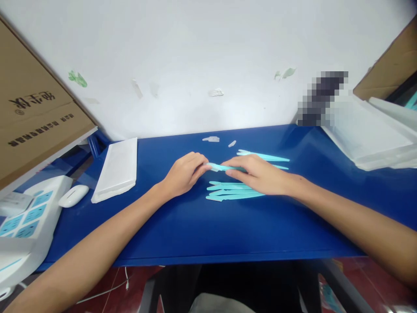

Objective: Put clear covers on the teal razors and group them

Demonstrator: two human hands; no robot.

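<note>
Near the middle of the blue table, a turquoise eyebrow razor [217, 167] spans the gap between both hands. My left hand [186, 174] pinches its pale, whitish tip between thumb and fingers. The handle lies in the closed fingers of my right hand [257, 174], which hides part of it. Just below, several turquoise razors [234, 196] lie side by side, partly under my right hand. A few more razors [270, 156] rest beyond that hand. Small translucent caps [213, 139] lie at the back, with a single cap [232, 144] to their right.
At the left stand a cardboard box [35, 100], a white power strip [32, 217], a white mouse-shaped item [73, 196] and a flat white packet [116, 167]. White packages [374, 134] are stacked at the right. The blue table [202, 234] meets a white wall [195, 52].
</note>
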